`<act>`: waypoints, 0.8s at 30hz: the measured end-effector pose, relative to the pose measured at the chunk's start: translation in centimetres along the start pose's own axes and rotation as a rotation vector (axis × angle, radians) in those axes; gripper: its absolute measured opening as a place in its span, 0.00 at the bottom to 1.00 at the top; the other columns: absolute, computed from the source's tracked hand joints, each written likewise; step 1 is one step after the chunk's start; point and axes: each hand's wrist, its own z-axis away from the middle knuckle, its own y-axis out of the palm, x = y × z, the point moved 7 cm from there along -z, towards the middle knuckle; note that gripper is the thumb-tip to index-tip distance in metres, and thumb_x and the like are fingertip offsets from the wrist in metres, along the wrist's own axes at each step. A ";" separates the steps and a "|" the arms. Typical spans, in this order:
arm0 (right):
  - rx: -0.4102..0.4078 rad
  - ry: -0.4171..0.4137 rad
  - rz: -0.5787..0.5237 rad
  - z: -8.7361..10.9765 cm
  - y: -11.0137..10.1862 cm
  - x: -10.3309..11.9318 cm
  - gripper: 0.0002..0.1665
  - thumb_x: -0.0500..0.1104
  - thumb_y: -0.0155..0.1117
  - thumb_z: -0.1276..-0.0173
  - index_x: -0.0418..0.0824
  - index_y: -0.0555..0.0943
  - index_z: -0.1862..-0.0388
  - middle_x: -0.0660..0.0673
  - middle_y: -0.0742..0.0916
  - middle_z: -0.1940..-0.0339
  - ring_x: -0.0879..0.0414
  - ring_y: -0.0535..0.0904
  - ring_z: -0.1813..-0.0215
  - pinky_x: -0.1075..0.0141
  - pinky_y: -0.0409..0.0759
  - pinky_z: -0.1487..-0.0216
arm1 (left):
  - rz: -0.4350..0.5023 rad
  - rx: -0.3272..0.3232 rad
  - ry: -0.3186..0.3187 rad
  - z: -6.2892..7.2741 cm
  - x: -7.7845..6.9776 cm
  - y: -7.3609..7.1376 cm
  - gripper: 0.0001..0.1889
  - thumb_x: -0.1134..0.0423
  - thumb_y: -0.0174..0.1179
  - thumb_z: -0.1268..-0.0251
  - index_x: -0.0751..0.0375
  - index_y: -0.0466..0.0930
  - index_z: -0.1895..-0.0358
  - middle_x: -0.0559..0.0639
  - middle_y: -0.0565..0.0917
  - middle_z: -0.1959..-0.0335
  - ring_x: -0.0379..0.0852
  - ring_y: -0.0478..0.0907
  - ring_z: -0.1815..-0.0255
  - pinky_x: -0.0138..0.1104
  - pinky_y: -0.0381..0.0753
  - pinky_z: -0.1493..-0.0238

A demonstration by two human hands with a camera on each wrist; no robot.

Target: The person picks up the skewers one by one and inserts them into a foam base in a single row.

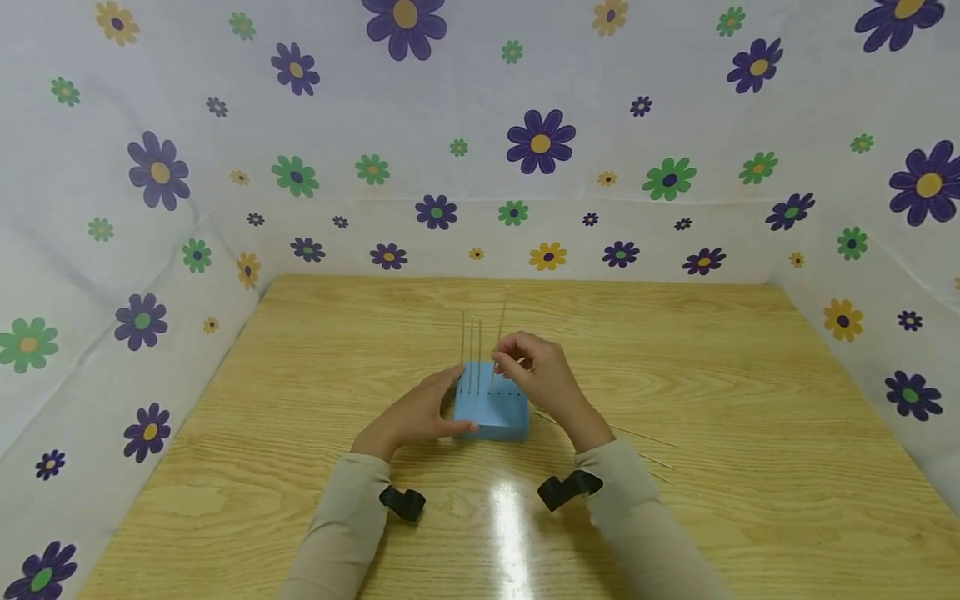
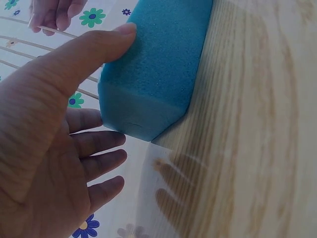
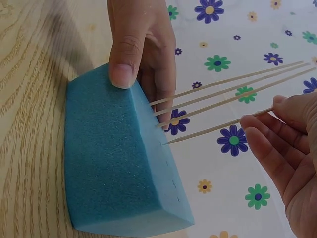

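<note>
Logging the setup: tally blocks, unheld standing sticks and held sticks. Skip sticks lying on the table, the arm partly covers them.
Block: 1
Unheld standing sticks: 3
Held stick: 1
Total: 5

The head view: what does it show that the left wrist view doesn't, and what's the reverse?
Only the head view shows loose sticks lying right of the block, the sleeves and the row of holes.

Only the left wrist view shows the palm of the left hand and the block's end face.

Both show the block, both hands, the right one holding a stick, the table and the flowered cloth.
</note>
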 end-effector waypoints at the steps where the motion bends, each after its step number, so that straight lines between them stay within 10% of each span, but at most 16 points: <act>1: -0.001 -0.002 0.003 0.0 0.0 0.0 0.03 0.34 0.61 0.33 0.33 0.80 0.66 0.41 0.85 0.70 0.53 0.83 0.69 0.67 0.82 0.70 | 0.000 0.000 0.000 0.0 0.0 0.0 0.52 0.43 0.67 0.46 0.62 0.47 0.25 0.57 0.56 0.26 0.54 0.53 0.27 0.48 0.57 0.30; 24: 0.078 0.031 0.059 0.9 1.9 -2.2 0.04 0.35 0.63 0.34 0.35 0.82 0.68 0.47 0.84 0.73 0.60 0.79 0.72 0.70 0.78 0.73 | 0.001 -0.002 -0.002 0.1 0.0 0.0 0.53 0.44 0.68 0.46 0.62 0.46 0.25 0.58 0.55 0.26 0.55 0.53 0.27 0.48 0.58 0.31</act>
